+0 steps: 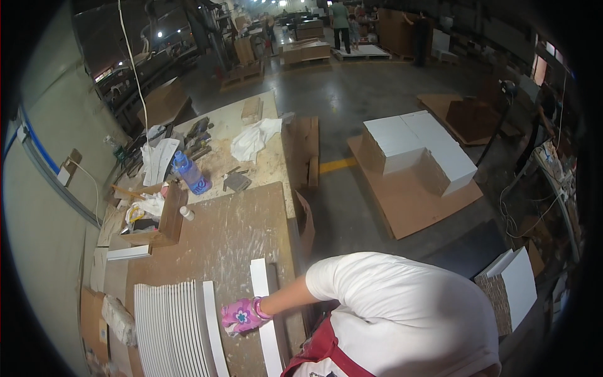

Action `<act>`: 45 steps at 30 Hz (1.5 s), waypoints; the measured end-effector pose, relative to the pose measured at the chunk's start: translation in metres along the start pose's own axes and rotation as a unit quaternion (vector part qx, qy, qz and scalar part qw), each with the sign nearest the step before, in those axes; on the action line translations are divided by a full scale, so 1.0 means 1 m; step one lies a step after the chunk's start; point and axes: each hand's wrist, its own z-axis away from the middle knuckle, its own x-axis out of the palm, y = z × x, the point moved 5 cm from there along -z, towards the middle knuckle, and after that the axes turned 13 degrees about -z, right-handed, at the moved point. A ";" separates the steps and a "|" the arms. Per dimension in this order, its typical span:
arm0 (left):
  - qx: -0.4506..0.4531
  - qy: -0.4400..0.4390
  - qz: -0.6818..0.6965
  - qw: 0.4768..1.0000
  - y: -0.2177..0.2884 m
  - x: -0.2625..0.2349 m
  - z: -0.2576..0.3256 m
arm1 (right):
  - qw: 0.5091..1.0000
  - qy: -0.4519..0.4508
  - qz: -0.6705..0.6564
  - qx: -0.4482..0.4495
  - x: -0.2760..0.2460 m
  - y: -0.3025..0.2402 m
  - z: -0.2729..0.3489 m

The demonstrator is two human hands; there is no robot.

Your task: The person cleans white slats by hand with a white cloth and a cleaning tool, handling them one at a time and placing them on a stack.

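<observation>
My right hand (240, 316), in a pink and purple flower-patterned glove, is low over the brown work board (235, 220). Its fingers look curled together; anything inside them is hidden. Under my wrist runs a long white strip (259, 276), lying lengthwise on the board. Just left of the fingers is another white strip (215, 327), at the edge of a closely packed row of several white strips (166, 327) standing side by side. Whether my fingertips touch that strip, I cannot tell. My left hand is out of the picture.
On the bench are a wooden box (169, 220) of odds and ends, a small white bottle (186, 213), a blue bottle (191, 173) and a white cloth (254, 139). White panels (414, 138) lie on brown board at the right. People (340, 26) stand far back.
</observation>
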 end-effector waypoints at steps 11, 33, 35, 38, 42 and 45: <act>0.015 -0.034 0.058 0.998 0.013 -0.002 -0.008 | 0.999 0.020 0.016 -0.027 -0.003 -0.002 0.005; -0.027 -0.027 0.284 0.958 0.083 -0.066 0.036 | 0.833 0.408 -0.370 0.054 -0.209 0.080 0.085; -0.032 -0.024 0.268 0.963 0.089 -0.059 0.044 | 0.832 0.386 -0.395 0.061 -0.196 0.089 0.082; -0.033 -0.038 0.257 0.965 0.096 -0.059 0.045 | 0.813 0.378 -0.437 0.072 -0.179 0.084 0.072; -0.008 -0.053 0.240 0.969 0.100 -0.048 0.053 | 0.808 0.351 -0.459 0.111 -0.164 0.088 0.071; 0.000 -0.064 0.223 0.973 0.110 -0.050 0.045 | 0.862 0.317 -0.387 0.082 -0.155 0.085 0.068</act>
